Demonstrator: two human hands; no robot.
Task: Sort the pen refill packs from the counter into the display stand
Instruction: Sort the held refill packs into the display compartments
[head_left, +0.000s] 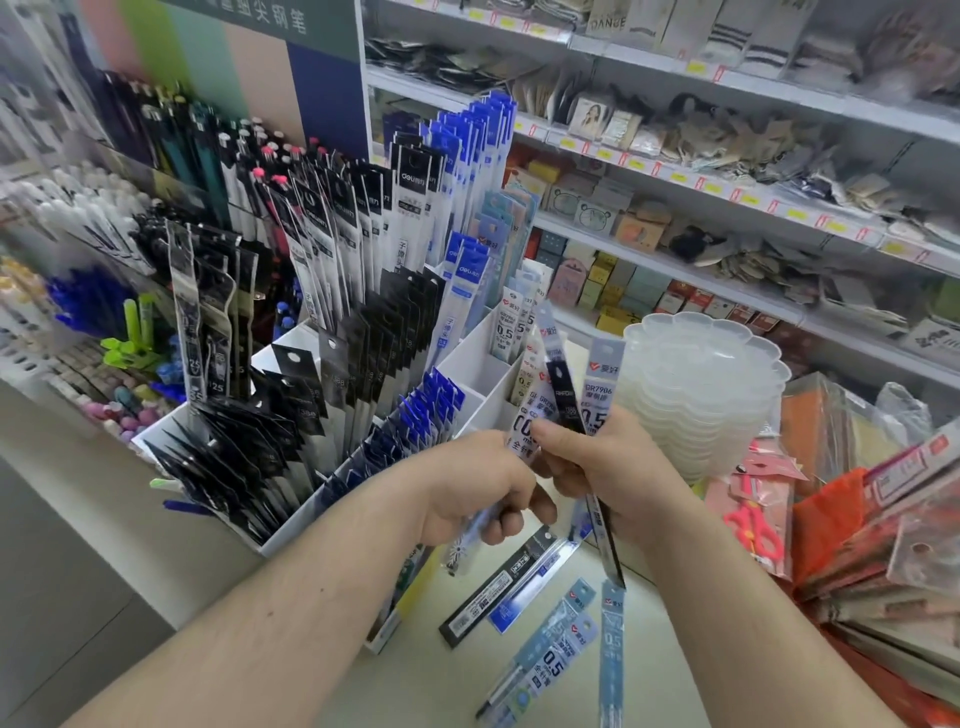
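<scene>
Both hands are up in front of the white display stand (467, 358), sharing one fan of pen refill packs (566, 395). Right hand (608, 457) is curled round the fan's middle, thumb across the front, so it's gripping the bunch. Left hand (483, 493) sits just below and to the left of that grip, fingers curled onto the lower end of one pale-blue pack (522, 431). Looks like it's peeling that one off, tho I can't tell how firm the pinch is.

Packs run long-axis roughly upright w/ tops tipped away from the person toward the stand. A black pack (602, 514) pokes down out of the right-hand grip.

What the next move prob turns on: the stand's open right-hand slot (483, 364) lies just above and left of the grip, close behind the fan's top ends, w/ a few pale packs already standing in it. Left hand is nearer that side, so it's the likely one to carry a pack over; pack wants to stay near upright to drop in end-first.

More packs on the counter (670, 649) below the grip, lying flat: a black one (498, 587) and several blue ones (558, 639), well apart from both hands. Still plenty to sort.
</scene>
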